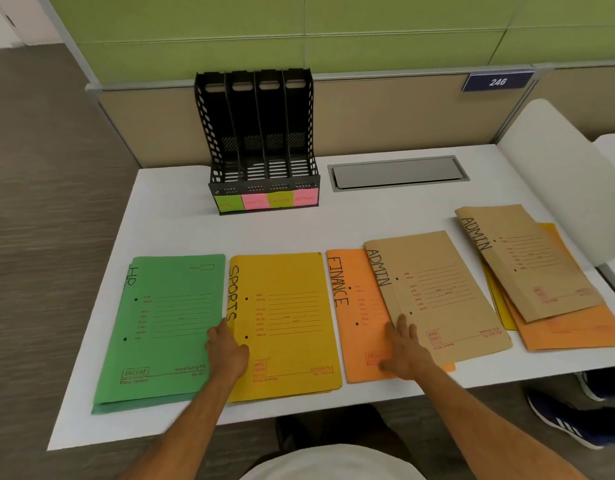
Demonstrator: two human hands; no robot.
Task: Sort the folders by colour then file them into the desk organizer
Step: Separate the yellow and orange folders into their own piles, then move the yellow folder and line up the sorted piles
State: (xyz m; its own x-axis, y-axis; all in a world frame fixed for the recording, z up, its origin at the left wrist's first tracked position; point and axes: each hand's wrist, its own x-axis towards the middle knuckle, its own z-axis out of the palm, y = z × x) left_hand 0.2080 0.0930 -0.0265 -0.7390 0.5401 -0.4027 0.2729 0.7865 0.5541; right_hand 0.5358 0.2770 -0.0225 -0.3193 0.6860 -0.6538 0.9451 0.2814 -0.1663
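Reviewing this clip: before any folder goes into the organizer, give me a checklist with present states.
1. Organizer slots vacant: ok, all four look empty.
2. Slot labels readable: cannot tell, the sticky notes are blurred.
3. Green HR folder and yellow SPORTS folder laid apart: ok, side by side; the left hand rests across their shared edge.
4. ADMIN folder separated from FINANCE folder: not ok, it overlaps it, under the right hand.
5. Right-hand pile sorted: not ok, brown, orange and yellow are still mixed.
6. Hands free: ok, both lie flat, gripping nothing.
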